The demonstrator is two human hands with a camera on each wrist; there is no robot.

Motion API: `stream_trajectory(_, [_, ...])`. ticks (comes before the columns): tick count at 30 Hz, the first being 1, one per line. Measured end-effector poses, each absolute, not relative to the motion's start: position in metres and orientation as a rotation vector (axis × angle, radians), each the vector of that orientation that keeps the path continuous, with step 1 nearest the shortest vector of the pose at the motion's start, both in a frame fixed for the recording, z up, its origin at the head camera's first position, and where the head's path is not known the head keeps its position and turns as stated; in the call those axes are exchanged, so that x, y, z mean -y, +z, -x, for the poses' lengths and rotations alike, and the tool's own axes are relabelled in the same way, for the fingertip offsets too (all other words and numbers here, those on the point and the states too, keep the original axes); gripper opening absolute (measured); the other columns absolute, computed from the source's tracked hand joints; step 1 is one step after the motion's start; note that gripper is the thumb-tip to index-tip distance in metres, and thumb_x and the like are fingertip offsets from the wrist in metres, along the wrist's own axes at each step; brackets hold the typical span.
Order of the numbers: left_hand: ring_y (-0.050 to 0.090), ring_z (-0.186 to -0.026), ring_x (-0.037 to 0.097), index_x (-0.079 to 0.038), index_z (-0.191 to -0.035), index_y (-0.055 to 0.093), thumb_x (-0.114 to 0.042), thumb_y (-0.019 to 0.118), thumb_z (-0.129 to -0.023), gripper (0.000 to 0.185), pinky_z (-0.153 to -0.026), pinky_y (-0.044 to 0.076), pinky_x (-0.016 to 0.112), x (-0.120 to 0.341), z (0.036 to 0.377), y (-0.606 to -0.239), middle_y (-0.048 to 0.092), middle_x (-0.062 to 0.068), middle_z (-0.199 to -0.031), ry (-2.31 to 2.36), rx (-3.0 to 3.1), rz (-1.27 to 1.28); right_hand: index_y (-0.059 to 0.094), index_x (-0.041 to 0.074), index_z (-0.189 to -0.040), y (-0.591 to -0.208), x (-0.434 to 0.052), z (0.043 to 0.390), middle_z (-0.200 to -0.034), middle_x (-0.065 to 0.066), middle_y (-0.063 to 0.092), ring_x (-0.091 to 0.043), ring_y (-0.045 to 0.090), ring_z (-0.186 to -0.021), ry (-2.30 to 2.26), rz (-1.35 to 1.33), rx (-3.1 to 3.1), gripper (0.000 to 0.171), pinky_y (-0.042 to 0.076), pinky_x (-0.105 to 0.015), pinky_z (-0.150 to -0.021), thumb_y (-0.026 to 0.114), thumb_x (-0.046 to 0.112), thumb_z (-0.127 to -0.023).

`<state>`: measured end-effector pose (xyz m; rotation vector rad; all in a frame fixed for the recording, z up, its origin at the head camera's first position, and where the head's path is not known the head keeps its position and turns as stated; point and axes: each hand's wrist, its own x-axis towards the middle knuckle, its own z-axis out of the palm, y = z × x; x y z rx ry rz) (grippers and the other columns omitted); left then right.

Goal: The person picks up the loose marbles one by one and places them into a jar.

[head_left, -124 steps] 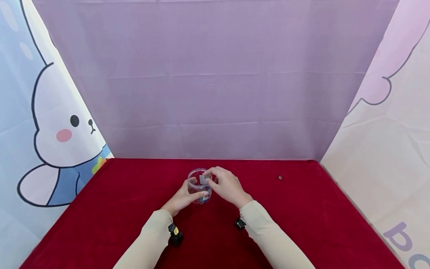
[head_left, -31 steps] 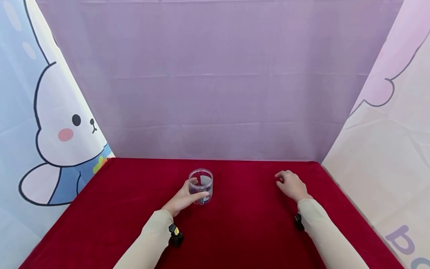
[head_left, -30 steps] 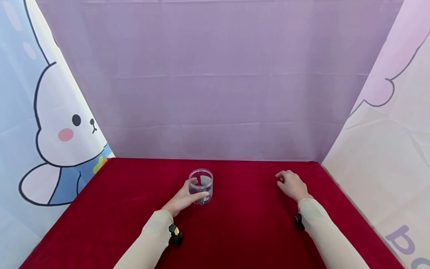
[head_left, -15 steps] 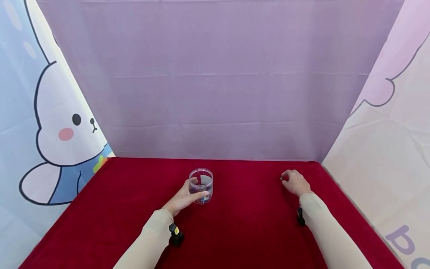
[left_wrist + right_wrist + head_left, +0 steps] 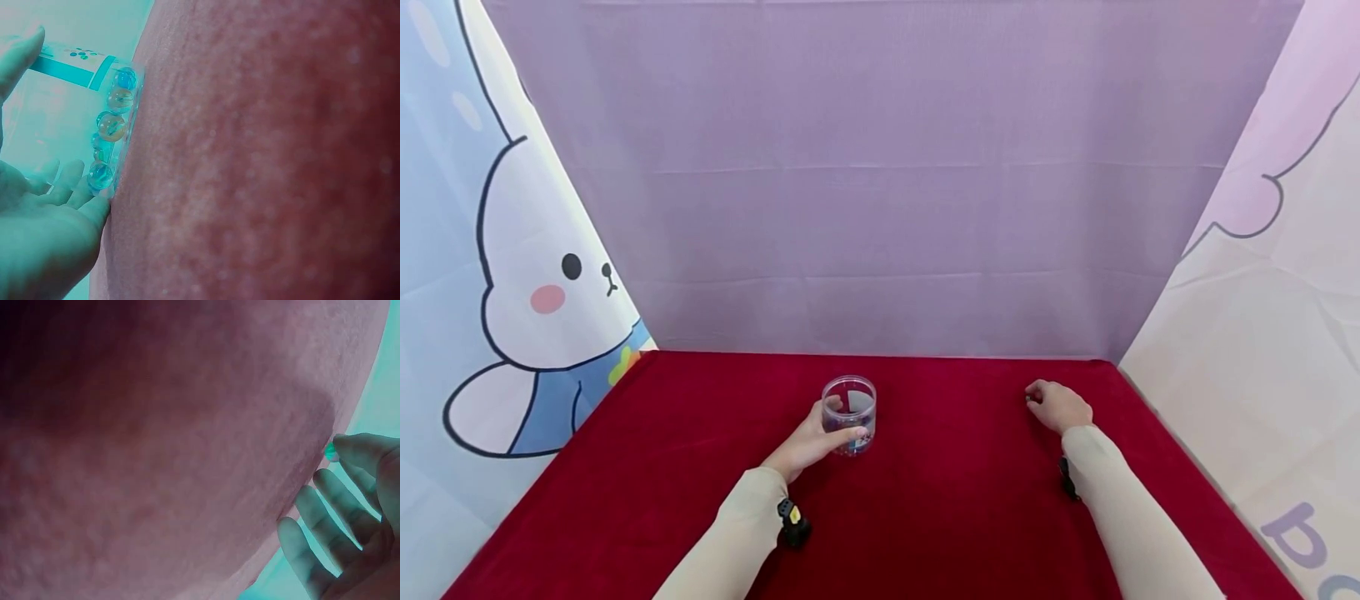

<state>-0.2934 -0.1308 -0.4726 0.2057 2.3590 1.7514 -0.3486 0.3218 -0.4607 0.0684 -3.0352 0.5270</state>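
Note:
A clear plastic jar, without a lid, stands on the red cloth near the middle. My left hand holds it from the left, thumb across the front and fingers round the back. In the left wrist view, several glass marbles lie at the bottom of the jar, below a printed label. Farther right, my right hand is down at the cloth, pinching a small marble between thumb and forefinger. The other fingers spread loosely beside it in the right wrist view.
A red velvety cloth covers the table. A purple curtain hangs at the back edge, and printed fabric panels stand on both sides. A small black camera sits at the left wrist.
The right hand has left the jar's mouth and gone right to the marble on the cloth, shifting slightly there and closing its fingertips on it. The left hand and jar stay put.

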Motion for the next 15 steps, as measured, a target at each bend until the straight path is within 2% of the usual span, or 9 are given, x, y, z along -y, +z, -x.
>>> stream_trajectory(8, [0.035, -0.139, 0.035, -0.011, -0.153, 0.025, -0.050, 0.081, -0.081, 0.098, -0.107, 0.035, 0.062, 0.1306, 0.2928, -0.4717, 0.037, 0.011, -0.152, 1.745, -2.366, -0.203, 0.066, 0.007, -0.128, -0.4546, -0.3178, 0.3500, -0.121, -0.018, 0.066, -0.037, 0.061, -0.105, 0.451, -0.051, 3.073, 0.035, 0.051, -0.055, -0.079, 0.064, 0.021, -0.096])
stream_trajectory(15, [0.035, -0.138, 0.036, -0.010, -0.153, 0.025, -0.050, 0.081, -0.082, 0.099, -0.107, 0.035, 0.063, 0.1289, 0.2907, -0.4700, 0.037, 0.012, -0.151, 1.740, -2.371, -0.200, 0.071, 0.010, -0.115, -0.4537, -0.3187, 0.3489, -0.110, -0.013, 0.069, -0.035, 0.062, -0.095, 0.448, -0.011, 3.053, 0.025, 0.052, -0.052, -0.074, 0.067, 0.021, -0.093])
